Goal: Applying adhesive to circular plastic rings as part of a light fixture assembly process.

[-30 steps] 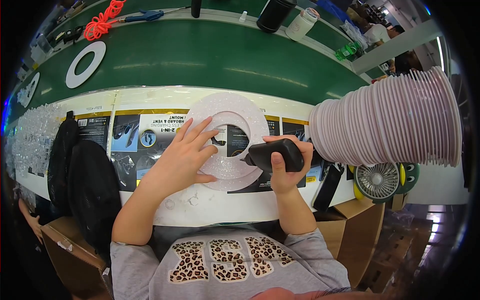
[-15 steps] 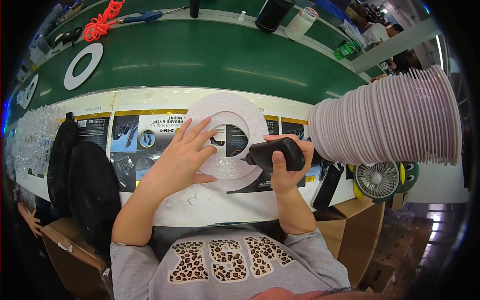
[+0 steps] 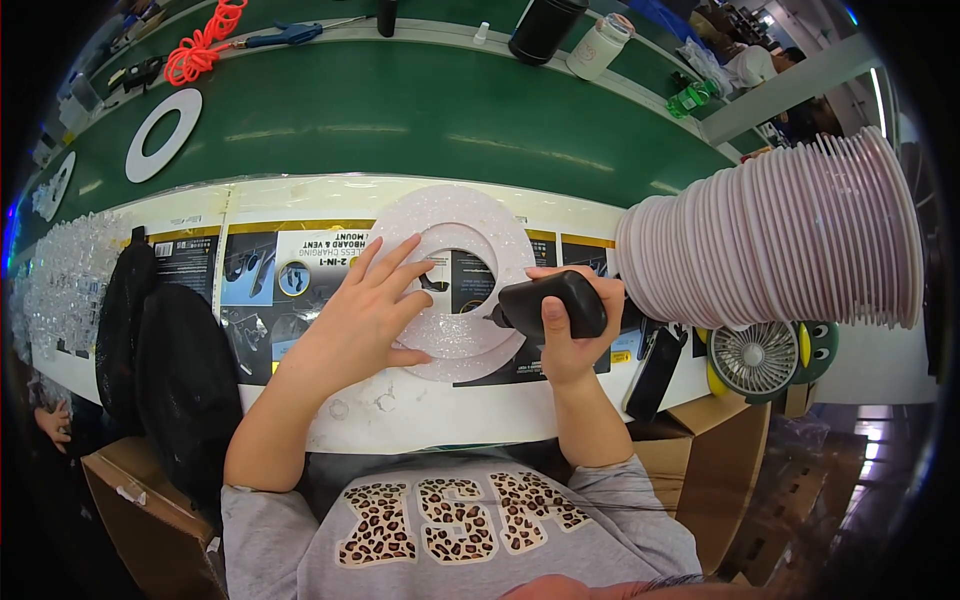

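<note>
Pressing flat with fingers spread, the left hand (image 3: 365,315) lies on the left side of a pale pink ring (image 3: 455,280), a wide flat disc with a round hole and a grainy, glittering face; the ring lies on the near strip of the table (image 3: 420,425), over flattened printed packaging sheets (image 3: 260,275), black and yellow rectangles with small product pictures and white label blocks, laid edge to edge along the strip; the right hand (image 3: 575,335) is closed around a black handheld tool (image 3: 545,305), smooth and rounded, its nose touching the ring's right edge; the two hands stand apart, the ring between them.

To the right, a tall stack of like pink rings (image 3: 775,240) leans sideways, its edges showing as fine ribs; below it stands a small round fan (image 3: 755,360) with a white grille and a yellow and green body; a dark flat slab (image 3: 655,370) leans just beside the right wrist; brown cardboard boxes (image 3: 735,450) sit under the table edge.

Beyond the strip runs a glossy green surface (image 3: 420,110); on it lie a white ring (image 3: 163,135) and a coiled orange cord (image 3: 200,45); a black cylinder (image 3: 545,28) and a white jar (image 3: 598,45) stand on the far rail; at the left, black fabric bags (image 3: 165,370) hang beside a heap of clear, sparkling pieces (image 3: 60,285).
</note>
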A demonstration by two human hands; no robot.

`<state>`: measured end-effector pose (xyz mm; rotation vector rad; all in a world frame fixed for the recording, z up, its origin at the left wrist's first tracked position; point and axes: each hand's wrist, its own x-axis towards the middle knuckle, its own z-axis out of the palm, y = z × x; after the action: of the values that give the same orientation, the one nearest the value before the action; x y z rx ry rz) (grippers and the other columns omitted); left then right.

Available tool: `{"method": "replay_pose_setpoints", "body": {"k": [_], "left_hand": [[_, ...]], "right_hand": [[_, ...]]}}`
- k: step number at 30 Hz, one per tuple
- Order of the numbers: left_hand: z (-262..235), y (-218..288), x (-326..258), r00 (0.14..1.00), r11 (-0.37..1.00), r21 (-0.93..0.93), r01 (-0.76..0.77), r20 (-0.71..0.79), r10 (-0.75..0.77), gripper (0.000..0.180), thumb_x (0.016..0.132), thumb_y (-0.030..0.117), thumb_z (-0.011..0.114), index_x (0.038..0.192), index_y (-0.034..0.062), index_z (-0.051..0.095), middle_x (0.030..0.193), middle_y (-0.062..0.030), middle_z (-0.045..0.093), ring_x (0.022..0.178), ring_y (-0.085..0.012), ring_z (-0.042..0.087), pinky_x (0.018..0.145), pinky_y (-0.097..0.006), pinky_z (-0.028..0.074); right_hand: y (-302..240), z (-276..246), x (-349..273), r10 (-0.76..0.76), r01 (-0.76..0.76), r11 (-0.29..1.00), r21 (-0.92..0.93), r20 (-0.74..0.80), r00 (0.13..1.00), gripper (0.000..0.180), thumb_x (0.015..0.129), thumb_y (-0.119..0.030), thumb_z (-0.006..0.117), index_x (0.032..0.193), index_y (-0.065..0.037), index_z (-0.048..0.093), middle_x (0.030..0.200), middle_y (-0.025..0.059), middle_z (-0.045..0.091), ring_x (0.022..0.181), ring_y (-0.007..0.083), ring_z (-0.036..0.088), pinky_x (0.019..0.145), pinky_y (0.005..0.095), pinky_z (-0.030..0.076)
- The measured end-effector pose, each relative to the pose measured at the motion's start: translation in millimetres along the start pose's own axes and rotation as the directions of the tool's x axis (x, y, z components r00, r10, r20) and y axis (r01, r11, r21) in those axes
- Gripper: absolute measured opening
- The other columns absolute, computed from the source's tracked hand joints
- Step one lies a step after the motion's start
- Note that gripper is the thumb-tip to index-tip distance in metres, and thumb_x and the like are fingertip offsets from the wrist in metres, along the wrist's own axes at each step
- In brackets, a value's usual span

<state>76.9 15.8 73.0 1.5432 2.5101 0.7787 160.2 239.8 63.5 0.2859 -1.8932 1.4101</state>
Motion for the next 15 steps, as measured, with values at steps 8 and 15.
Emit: {"method": "replay_pose_setpoints", "body": {"k": [8, 15], "left_hand": [[3.4, 0.4, 0.5, 1.000, 1.000, 0.005, -0.016, 0.010, 0.016, 0.046, 0.062, 0.027, 0.082, 0.096, 0.0051, 0.059, 0.131, -0.0124, 0.049, 0.137, -0.0316, 0.030, 0.114, -0.051, 0.021], [13.6, 6.4, 3.0, 0.999, 0.999, -0.034, -0.034, -0.018, 0.033, 0.050, 0.062, 0.028, 0.082, 0.098, 0.0043, 0.057, 0.131, -0.0125, 0.048, 0.137, -0.0320, 0.029, 0.113, -0.051, 0.022]], "right_hand": [[-1.8, -2.9, -3.3, -0.070, 0.072, 0.997, 0.034, -0.059, 0.996, 0.036, 0.086, -0.013, 0.067, 0.104, -0.002, 0.039, 0.094, 0.0226, 0.064, 0.083, 0.0235, 0.064, 0.074, 0.0307, 0.051], [-8.6, 5.6, -7.8, -0.020, 0.026, 0.994, 0.108, -0.056, 0.998, 0.037, 0.088, -0.019, 0.065, 0.104, -0.002, 0.036, 0.094, 0.0235, 0.064, 0.084, 0.0241, 0.063, 0.075, 0.0323, 0.052]]}}
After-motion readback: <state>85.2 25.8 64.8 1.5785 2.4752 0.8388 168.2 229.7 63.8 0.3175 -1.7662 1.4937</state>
